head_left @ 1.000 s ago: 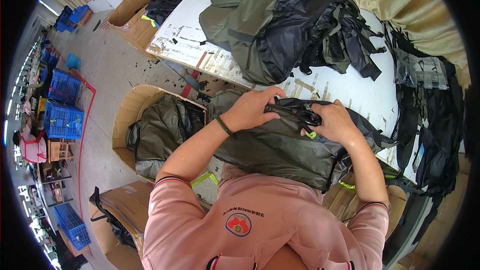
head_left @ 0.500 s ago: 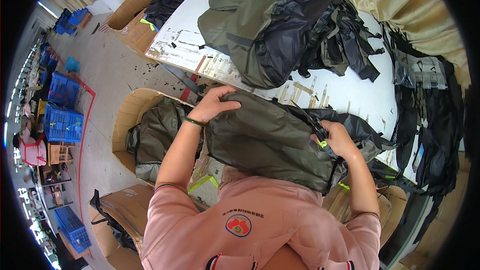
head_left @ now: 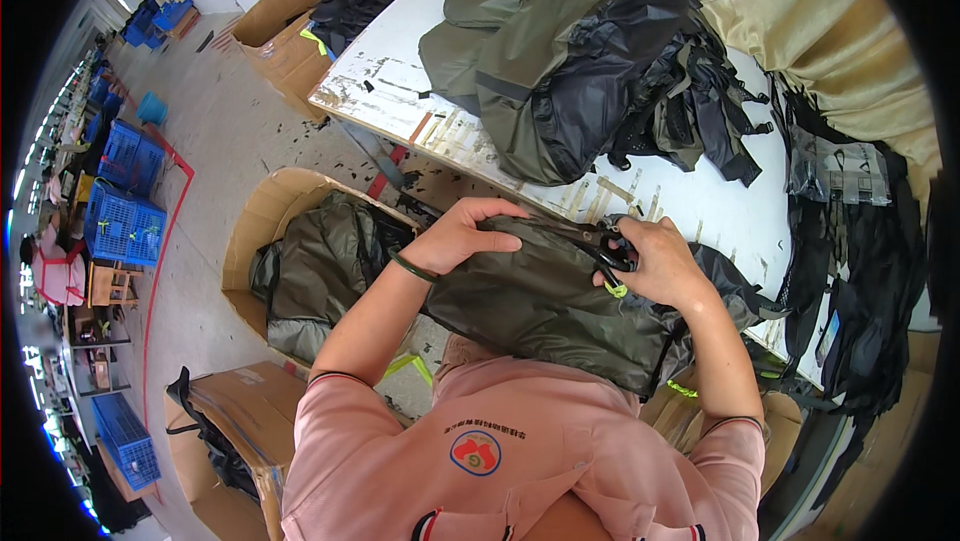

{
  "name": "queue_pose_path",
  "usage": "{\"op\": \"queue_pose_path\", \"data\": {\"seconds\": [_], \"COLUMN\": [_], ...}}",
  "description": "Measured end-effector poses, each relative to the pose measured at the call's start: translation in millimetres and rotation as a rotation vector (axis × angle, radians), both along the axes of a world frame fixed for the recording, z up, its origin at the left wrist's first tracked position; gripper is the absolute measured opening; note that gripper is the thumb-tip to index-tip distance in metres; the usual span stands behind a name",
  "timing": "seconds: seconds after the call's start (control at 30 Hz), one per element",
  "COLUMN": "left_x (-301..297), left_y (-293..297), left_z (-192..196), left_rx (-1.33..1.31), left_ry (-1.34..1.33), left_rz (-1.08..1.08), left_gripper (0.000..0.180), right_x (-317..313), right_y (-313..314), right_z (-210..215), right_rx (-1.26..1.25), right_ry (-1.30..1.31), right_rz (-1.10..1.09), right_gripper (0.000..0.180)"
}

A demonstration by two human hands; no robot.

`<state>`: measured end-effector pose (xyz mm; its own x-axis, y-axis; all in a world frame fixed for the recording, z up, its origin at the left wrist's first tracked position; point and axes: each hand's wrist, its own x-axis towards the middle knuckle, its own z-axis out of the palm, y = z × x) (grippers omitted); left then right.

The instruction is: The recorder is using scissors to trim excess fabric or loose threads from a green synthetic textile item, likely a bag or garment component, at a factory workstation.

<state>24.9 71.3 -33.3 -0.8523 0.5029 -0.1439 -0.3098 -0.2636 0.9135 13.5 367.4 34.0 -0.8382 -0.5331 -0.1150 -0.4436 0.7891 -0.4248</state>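
An olive-green fabric bag [head_left: 540,311] lies across my front, its far edge against the white table. My left hand [head_left: 465,236] pinches that far edge between thumb and fingers. In my right hand [head_left: 658,259] is a pair of black scissors [head_left: 612,263] with a yellow-green tie on the handle. Their blades point left along the bag's upper edge, towards my left fingertips. Whether the blades touch a thread there is too small to tell. The bag's right end is darker and crumpled under my right wrist.
On the white table [head_left: 400,91] lies a pile of olive and black bags [head_left: 560,61]. A cardboard box [head_left: 245,241] of similar bags stands left, another box [head_left: 235,401] nearer me. Black straps [head_left: 860,271] hang at right. Blue crates [head_left: 125,226] line the far left floor.
My right hand has brought the scissors left and up to the bag's far edge, close to my left hand. My left hand has shifted slightly right and nearer me, still gripping the bag.
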Motion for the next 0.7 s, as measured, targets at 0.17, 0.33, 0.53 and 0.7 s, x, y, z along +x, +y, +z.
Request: {"op": "queue_pose_path", "data": {"seconds": [0.17,0.33,0.53,0.7], "left_x": [2.1,1.6,0.8,1.8], "left_y": [0.4,-0.4,-0.1,-1.9], "left_z": [-1.1,-4.8,-6.0,-11.9], "left_rx": [-0.024,-0.024,-0.033,-0.046], "left_ry": [0.05,0.067,0.083,0.111], "left_rz": [0.0,-0.017,-0.033,-0.021], "left_gripper": [0.034,0.033,0.031,0.033], "right_x": [3.0,4.2,7.2,8.8], "right_y": [-1.9,-1.2,-0.6,-0.6], "right_z": [-0.3,3.1,9.0,14.5], "right_rx": [0.005,0.021,0.036,0.069], "right_ry": [0.05,-0.001,-0.039,-0.02], "right_rz": [0.044,0.04,0.035,0.055], "right_gripper": [0.047,0.045,0.048,0.048]}}
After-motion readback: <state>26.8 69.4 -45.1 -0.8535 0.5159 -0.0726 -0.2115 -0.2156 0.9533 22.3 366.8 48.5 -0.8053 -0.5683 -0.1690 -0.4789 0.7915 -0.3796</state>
